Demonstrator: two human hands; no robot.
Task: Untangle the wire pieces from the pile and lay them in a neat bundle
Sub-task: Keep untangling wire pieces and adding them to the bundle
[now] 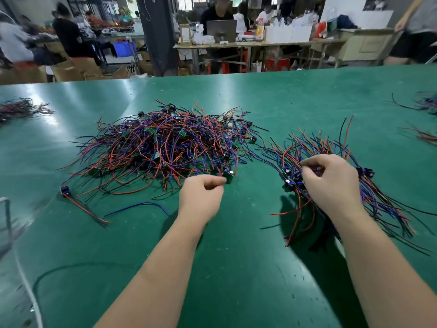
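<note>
Lying in the middle of the green table (236, 268), a tangled pile (165, 147) of red, blue and black wires with small green boards and dark plugs is seen. At its near right edge one small board (229, 173) is pinched between the thumb and forefinger of the left hand (201, 192), whose other fingers are curled in. Just to the right of the pile, and joined to it by a few trailing blue wires, a bundle (305, 147) is laid with its wires running roughly one way and its blue plugs gathered at the middle. The middle of this bundle is covered by the right hand (331, 183), its fingers curled round some of the wires there. Near the left side of the pile a single piece with a blue plug (65, 190) is set apart, and a loose blue wire (139, 205) is curved beside the left forearm. Smaller heaps of wire are seen at the far left (21, 108) and far right (425, 102) of the table. Beyond the table edge, blurred people are seated at benches, one behind a laptop (221, 30).
</note>
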